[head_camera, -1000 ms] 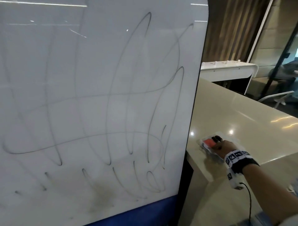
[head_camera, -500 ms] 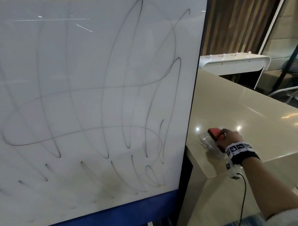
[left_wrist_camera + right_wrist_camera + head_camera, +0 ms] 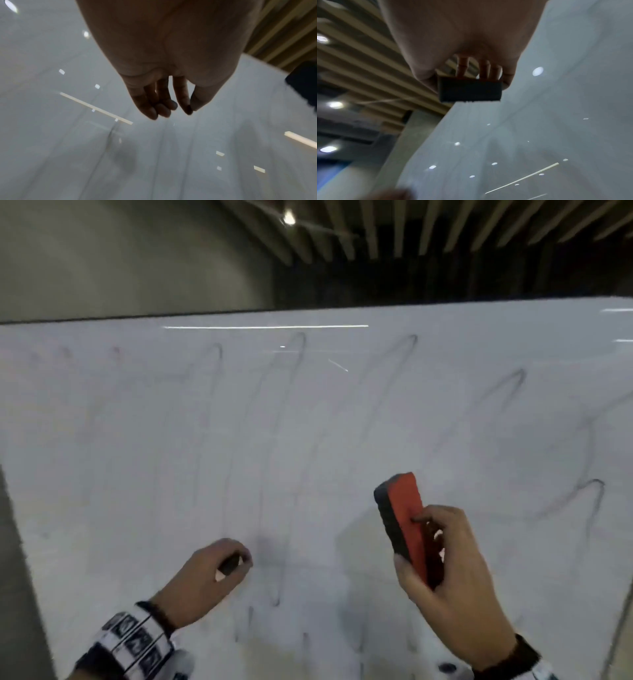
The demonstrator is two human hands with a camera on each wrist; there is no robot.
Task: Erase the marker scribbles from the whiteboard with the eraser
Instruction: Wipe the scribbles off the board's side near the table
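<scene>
While my right hand (image 3: 455, 583) holds the eraser (image 3: 402, 522) tight near the whiteboard (image 3: 137, 474), my left hand (image 3: 205, 580) looks loosely curled and empty, and the scribbles (image 3: 274, 440) are all still there, I think.

The whiteboard (image 3: 308, 422) is filling most of the head view, its face lying bare above both hands, with only faint marker scribbles (image 3: 294, 405) crossing it. The left hand (image 3: 205, 577) is hanging low near the board's left side, and the right hand (image 3: 448, 583) is holding the eraser (image 3: 400, 515) upright further right, leaving a bare gap of board between them. A grey wall (image 3: 20, 577) is bordering the board's left edge.
</scene>
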